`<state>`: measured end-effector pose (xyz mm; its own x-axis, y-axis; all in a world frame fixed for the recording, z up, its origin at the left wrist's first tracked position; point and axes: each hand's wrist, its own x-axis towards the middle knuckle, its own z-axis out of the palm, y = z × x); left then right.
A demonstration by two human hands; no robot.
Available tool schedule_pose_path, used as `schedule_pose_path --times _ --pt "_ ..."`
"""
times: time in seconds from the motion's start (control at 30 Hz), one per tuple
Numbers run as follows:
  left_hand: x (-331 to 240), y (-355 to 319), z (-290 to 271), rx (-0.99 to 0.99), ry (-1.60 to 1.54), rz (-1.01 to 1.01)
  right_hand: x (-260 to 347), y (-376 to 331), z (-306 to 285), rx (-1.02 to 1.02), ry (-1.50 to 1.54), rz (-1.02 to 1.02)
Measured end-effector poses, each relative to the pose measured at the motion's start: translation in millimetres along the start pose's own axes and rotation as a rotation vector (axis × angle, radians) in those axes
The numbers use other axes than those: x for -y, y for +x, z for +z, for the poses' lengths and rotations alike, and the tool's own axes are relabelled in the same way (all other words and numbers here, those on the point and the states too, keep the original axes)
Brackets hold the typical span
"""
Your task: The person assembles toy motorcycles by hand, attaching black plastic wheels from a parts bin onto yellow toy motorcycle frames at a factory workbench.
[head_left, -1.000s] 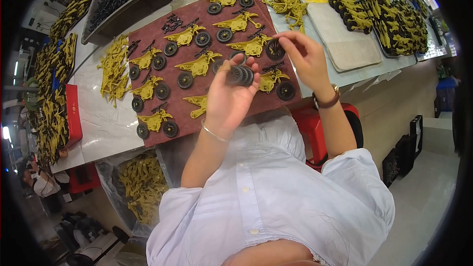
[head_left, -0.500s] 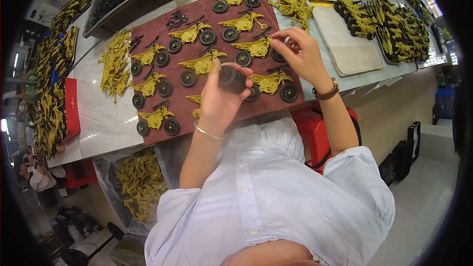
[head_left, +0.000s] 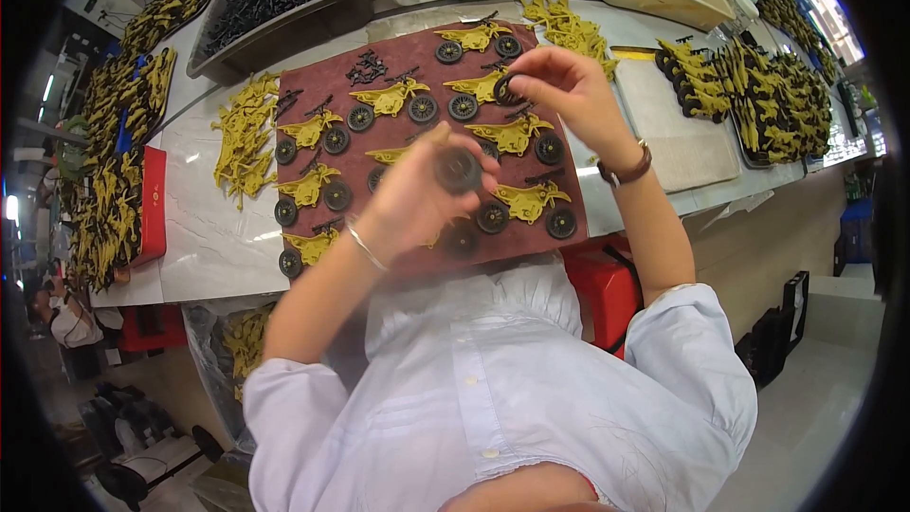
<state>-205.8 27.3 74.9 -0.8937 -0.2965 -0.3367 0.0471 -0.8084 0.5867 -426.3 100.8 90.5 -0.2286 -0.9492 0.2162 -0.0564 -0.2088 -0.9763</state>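
Observation:
My left hand (head_left: pixel 412 185), blurred by motion, is wrapped round a short stack of black toy wheels (head_left: pixel 458 172) above the middle of a dark red cloth. With thumb and fingertips, my right hand (head_left: pixel 567 95) pinches a single black wheel (head_left: pixel 504 89) at the front end of a yellow toy motorcycle (head_left: pixel 474 85). That motorcycle's rear wheel (head_left: pixel 463 107) lies at its other end. More yellow motorcycles with black wheels and handlebars, such as one motorcycle (head_left: pixel 526 201) near the right edge, lie in rows on the cloth (head_left: pixel 322 85). My left hand and forearm hide some of them.
Small black parts (head_left: pixel 366 67) lie on the cloth. Yellow pieces are heaped at its left (head_left: pixel 248 133) and far right (head_left: pixel 573 24). Bins of black parts (head_left: pixel 365 2) line the back. A white pad (head_left: pixel 678 123) and a pile of motorcycles (head_left: pixel 773 100) are at the right.
My right hand has gone from one motorcycle to the one behind it, where a front wheel now shows. My left hand has tilted with its wheels. The whole view has shifted.

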Motion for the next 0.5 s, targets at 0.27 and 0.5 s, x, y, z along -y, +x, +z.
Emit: schedule_pose_path --times 0.27,0.5 --pt "-175 125 -10 -0.309 1.402 1.126 -66 53 -61 0.173 -0.6 0.135" --pt "-249 261 -58 -0.272 1.738 0.925 -57 56 -58 0.257 -0.679 0.193"
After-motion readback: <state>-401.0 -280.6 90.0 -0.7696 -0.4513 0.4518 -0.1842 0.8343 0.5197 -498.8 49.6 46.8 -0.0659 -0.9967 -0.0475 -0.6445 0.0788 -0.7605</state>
